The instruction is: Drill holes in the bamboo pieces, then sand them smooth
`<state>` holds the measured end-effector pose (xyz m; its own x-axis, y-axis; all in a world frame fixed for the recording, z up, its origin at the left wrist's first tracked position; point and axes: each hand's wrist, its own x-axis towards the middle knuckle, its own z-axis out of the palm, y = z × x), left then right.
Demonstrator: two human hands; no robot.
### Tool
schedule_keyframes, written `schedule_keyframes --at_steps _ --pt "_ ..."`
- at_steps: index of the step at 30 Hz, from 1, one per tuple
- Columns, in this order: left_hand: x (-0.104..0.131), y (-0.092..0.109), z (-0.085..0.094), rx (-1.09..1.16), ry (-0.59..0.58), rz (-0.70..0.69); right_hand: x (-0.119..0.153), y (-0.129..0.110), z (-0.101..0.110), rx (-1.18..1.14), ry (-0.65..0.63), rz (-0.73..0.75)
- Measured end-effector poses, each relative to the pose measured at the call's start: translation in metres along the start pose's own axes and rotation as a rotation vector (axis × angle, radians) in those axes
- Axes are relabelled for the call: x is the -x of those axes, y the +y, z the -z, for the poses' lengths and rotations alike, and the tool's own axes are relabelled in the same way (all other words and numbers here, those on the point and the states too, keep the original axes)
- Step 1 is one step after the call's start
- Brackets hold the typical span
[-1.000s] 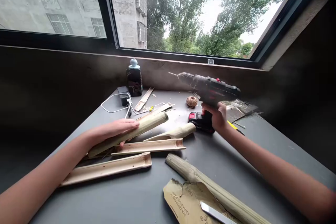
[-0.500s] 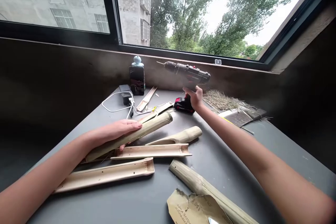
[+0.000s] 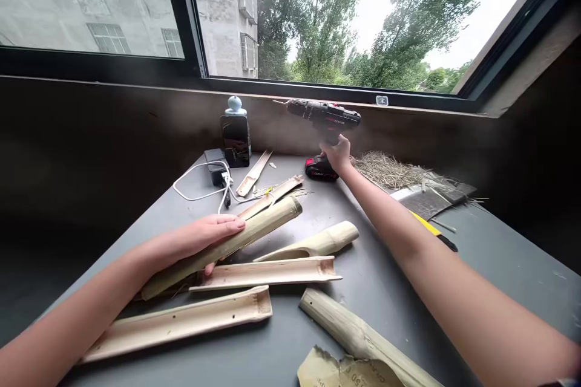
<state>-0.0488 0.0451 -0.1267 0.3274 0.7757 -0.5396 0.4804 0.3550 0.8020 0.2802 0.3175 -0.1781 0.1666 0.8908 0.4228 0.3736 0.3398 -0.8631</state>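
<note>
My left hand (image 3: pixel 218 233) is wrapped round a long split bamboo piece (image 3: pixel 265 224), held tilted above the table with its rounded green side up. In my right hand (image 3: pixel 338 154) is a black cordless drill (image 3: pixel 333 118) with a red-marked battery; the thin bit points left, and the battery base is at or just above the tabletop. Below the held piece lie a hollowed bamboo half (image 3: pixel 281 272) and another bamboo half (image 3: pixel 190 317) with small drilled holes. A scooped bamboo section (image 3: pixel 327 239) rests behind them. Nearer me on the right is a bamboo length (image 3: pixel 358 332) with a hole near its end.
A phone (image 3: pixel 236 139) leans on a light-blue bottle (image 3: pixel 235 103) at the back, beside a charger (image 3: pixel 218 172) with a white cable. Bamboo slivers (image 3: pixel 385 170) are heaped at back right, near a yellow-handled brush (image 3: pixel 426 224). Torn sandpaper (image 3: pixel 349 372) lies in front.
The view has shifted slightly, showing more of the yellow-handled brush. My right hand has raised the drill a little and moved it away from me. My left hand keeps the bamboo piece.
</note>
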Motion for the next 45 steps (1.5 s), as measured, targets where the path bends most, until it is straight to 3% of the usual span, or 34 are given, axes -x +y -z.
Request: schedule_keyframes --at_steps 7,15,19,25,28,39,45 --pt "0.001 -0.001 -0.001 -0.001 0.005 -0.006 -0.018 0.002 -0.006 0.054 0.103 -0.033" --pt "0.000 -0.001 -0.001 -0.024 0.017 0.001 -0.008 -0.004 -0.014 0.017 0.145 -0.048" --pt "-0.001 -0.002 0.000 -0.022 0.016 0.006 -0.004 -0.010 -0.008 -0.079 0.028 -0.082" --pt "0.002 0.002 -0.001 0.007 -0.018 0.019 -0.013 -0.026 0.020 -0.275 -0.360 -0.137" --pt "0.002 0.004 -0.001 0.011 -0.005 0.026 -0.016 -0.033 0.029 -0.350 -0.477 -0.156" --pt "0.001 0.000 0.000 -0.006 0.018 0.062 -0.020 -0.053 0.043 -0.389 -0.626 -0.245" --pt "-0.002 -0.001 0.001 -0.008 -0.001 0.054 -0.019 -0.054 0.042 -0.383 -0.611 -0.193"
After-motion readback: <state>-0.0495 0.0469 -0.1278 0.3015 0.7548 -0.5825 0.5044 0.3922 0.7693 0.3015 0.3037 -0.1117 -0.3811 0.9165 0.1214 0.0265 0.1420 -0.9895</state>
